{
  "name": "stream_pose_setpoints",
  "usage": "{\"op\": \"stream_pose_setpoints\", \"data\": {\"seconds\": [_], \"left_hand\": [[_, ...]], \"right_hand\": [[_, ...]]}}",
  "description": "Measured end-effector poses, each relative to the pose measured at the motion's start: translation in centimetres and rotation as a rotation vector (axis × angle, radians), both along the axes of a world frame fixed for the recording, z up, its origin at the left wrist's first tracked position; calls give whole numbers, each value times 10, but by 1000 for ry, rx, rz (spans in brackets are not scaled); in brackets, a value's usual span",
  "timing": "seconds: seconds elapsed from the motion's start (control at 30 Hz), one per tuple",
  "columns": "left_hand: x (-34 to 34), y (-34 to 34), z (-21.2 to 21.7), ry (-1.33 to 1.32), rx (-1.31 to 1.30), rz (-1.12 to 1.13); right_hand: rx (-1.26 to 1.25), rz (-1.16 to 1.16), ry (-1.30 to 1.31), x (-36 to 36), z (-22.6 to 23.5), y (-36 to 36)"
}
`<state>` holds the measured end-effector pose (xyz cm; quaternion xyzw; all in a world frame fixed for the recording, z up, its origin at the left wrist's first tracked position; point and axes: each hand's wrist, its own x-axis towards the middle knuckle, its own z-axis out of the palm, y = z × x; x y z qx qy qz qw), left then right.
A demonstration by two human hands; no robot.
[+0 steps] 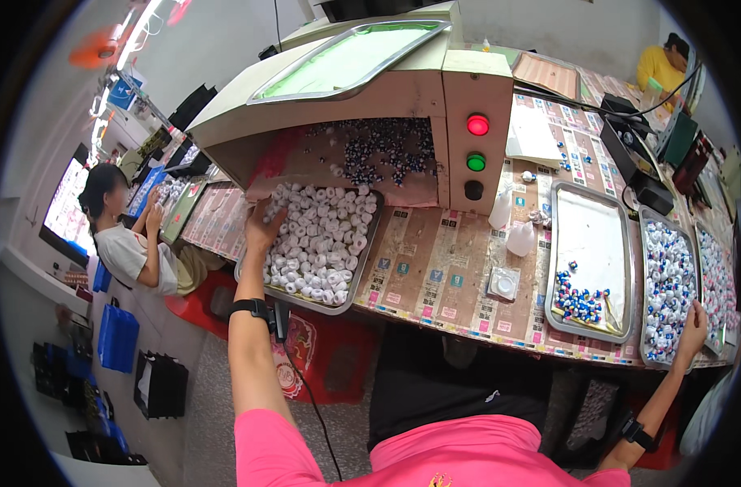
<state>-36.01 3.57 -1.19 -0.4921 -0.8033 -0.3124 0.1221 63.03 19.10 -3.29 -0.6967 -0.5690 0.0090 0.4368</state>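
My left hand is over the left side of a metal tray filled with small white rounded pieces. Its thumb and fingers look apart among the pieces. This tray sits at the mouth of a beige box-shaped machine. Far to the right, my right hand is at the right rim of a narrow metal tray heaped with blue-and-white pieces. The right fingers are pressed together; whatever they hold is too small or hidden to make out.
Inside the machine lie many dark blue-and-white pieces. A pale-lined tray with a few blue pieces, a plastic bottle and a small white dish stand between my hands. One person sits at left; another is far right.
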Motion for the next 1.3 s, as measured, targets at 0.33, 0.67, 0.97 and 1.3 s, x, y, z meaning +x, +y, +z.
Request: {"op": "stream_pose_setpoints", "data": {"seconds": [0.33, 0.67, 0.97, 1.3], "left_hand": [[36, 4, 11, 83, 106, -172], [41, 17, 9, 154, 63, -247], [38, 25, 10, 162, 93, -285], [77, 28, 44, 113, 55, -242]], "right_hand": [[75, 118, 142, -83, 24, -14], [78, 229, 150, -153, 49, -38], [86, 361, 84, -188, 60, -62], [-28, 619, 74, -274, 66, -69]]}}
